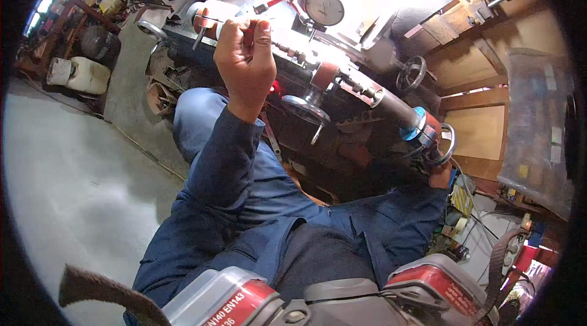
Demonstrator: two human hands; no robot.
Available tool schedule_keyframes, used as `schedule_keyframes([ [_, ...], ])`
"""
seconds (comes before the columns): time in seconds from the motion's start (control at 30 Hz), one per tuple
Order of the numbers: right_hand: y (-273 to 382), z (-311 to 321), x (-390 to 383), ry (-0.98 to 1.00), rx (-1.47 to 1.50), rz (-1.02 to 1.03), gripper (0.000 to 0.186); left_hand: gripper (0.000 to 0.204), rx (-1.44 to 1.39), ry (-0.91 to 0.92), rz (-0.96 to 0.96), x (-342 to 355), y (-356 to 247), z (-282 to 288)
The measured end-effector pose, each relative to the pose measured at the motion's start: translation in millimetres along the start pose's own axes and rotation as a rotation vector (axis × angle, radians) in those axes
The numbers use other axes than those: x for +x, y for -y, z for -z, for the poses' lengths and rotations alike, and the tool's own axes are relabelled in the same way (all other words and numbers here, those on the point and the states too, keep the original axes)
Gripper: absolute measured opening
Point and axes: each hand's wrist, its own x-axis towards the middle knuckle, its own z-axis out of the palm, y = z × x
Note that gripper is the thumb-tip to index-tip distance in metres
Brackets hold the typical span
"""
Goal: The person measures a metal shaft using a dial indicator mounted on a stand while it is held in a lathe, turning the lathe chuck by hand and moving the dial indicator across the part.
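My left hand (246, 60) is raised over the left part of a long bench machine, its fingers curled closed. Whatever lies in them is hidden; a bit of red shows between them. Beyond it a slim stepped metal shaft (287, 50) runs along the machine. My right hand (440, 175) is at the lower rim of a metal handwheel (451, 142) on the machine's right end, its fingers mostly hidden by the wheel. A round dial gauge (324, 8) stands behind the shaft, next to a red-handled arm (272, 3).
A second handwheel (306, 110) sticks out at the machine's front, and another handwheel (409, 73) sits behind. A whitish plastic jug (88, 75) stands on the floor at left. Wooden cabinet panels (480, 130) flank the right side. Strong glare covers the back.
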Motion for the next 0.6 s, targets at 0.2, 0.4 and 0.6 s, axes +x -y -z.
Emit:
schedule_keyframes([
  [0.2, 145.4, -56.6, -30.5, -0.570, -0.331, 0.359, 0.021, 0.008, -0.317, 0.317, 0.082, -34.7, -53.8, -16.9],
  [0.4, 252.7, -150.4, -61.6, 0.207, 0.275, 0.352, 0.024, 0.006, -0.474, 0.649, 0.323, -109.2, -102.7, -24.2],
  [0.6, 261.0, -145.9, 27.6, 0.230, -0.058, 0.821, 0.025, 0.015, -0.555, 0.062, 0.788, -95.2, -50.6, -29.1],
])
